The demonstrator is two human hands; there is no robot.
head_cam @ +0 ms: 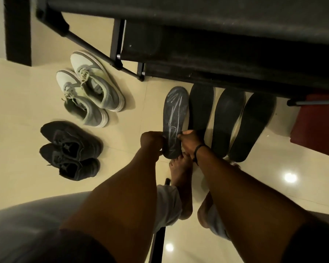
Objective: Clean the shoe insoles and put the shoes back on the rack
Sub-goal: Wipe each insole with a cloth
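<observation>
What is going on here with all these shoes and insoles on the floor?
A person is holding the grey insole by its near end, left hand on one side and right hand on the other. Three dark insoles lie beside it on the floor in front of the rack. The grey-and-white sneakers and the dark sneakers are on the floor, not yet on the rack.

Four insoles lie side by side on the floor before the rack; the leftmost insole is gripped at its near end by the left hand and right hand. The other three insoles lie to its right. Well left, one pair of shoes sits behind a second pair.
</observation>
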